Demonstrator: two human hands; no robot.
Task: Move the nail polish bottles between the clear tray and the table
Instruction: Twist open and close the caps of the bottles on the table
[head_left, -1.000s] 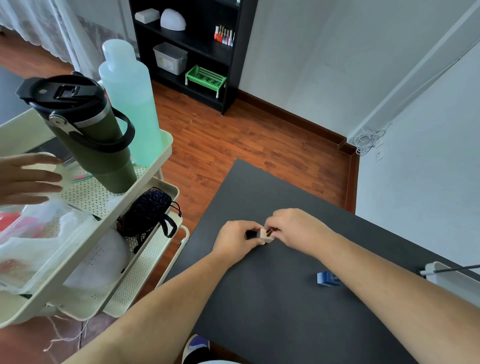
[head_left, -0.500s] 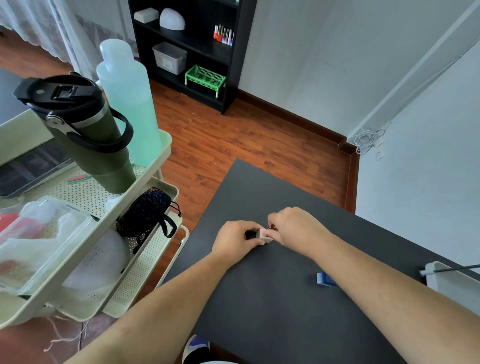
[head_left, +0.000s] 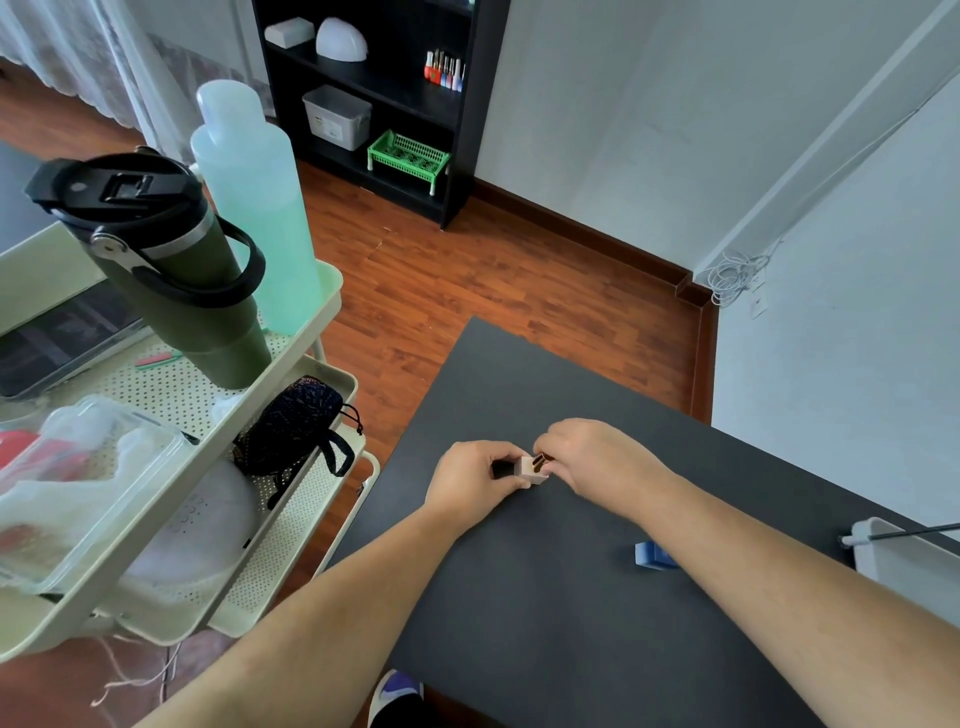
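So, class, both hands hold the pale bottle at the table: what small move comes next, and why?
Probably set the pale bottle down on the table and let go: left hand and right hand both pinch it, close to the surface.

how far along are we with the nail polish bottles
Looks done: a small blue bottle lies on the table beside the right forearm. In hand: the left hand and right hand together grip a pale bottle with a black cap, low over the table. Left: no tray contents show, so the remaining count cannot be told.
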